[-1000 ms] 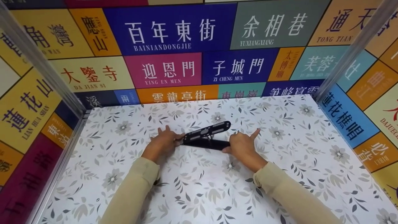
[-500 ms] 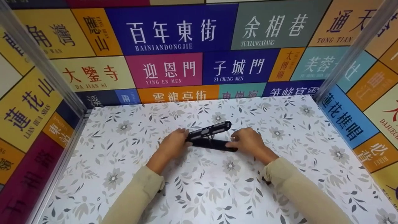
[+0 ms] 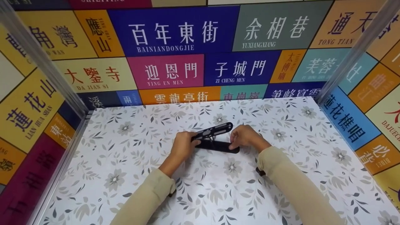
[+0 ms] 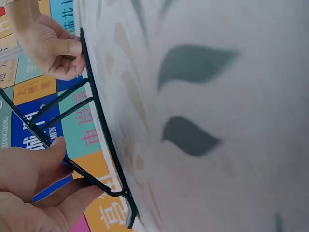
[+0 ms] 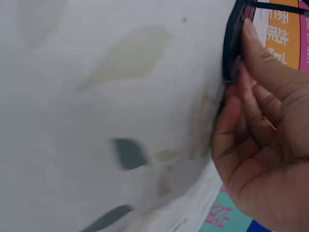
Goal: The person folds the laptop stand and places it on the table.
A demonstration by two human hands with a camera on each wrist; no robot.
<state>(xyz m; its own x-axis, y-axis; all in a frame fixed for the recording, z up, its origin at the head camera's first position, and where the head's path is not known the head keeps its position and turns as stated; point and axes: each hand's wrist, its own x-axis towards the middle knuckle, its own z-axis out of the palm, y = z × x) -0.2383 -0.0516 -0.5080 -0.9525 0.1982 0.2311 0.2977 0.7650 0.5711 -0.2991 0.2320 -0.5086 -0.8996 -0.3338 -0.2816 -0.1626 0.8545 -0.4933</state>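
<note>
A black folding stand (image 3: 218, 146) lies partly unfolded on the patterned tabletop. Its slotted upper plate (image 3: 215, 130) slants up to the right from the hinged left end, above the flat lower plate (image 4: 104, 125). Thin struts (image 4: 60, 99) join the two plates. My left hand (image 3: 182, 145) grips the hinged end, with thumb and fingers on the upper plate's edge in the left wrist view. At the lower plate's free right end, my right hand (image 3: 247, 136) pinches the edge between thumb and curled fingers; the right wrist view shows the thumb (image 5: 251, 36) on that end.
White tabletop (image 3: 200, 187) printed with grey leaves and flowers spreads around the stand. Behind it rises a colourful wall of lettered panels (image 3: 175, 34). Metal posts (image 3: 347, 59) stand at the table's back corners.
My left hand has moved right and taken a fuller grip on the hinged end. The stand has shifted slightly right. My right hand's extended finger has folded in, and the lower plate's end shows now.
</note>
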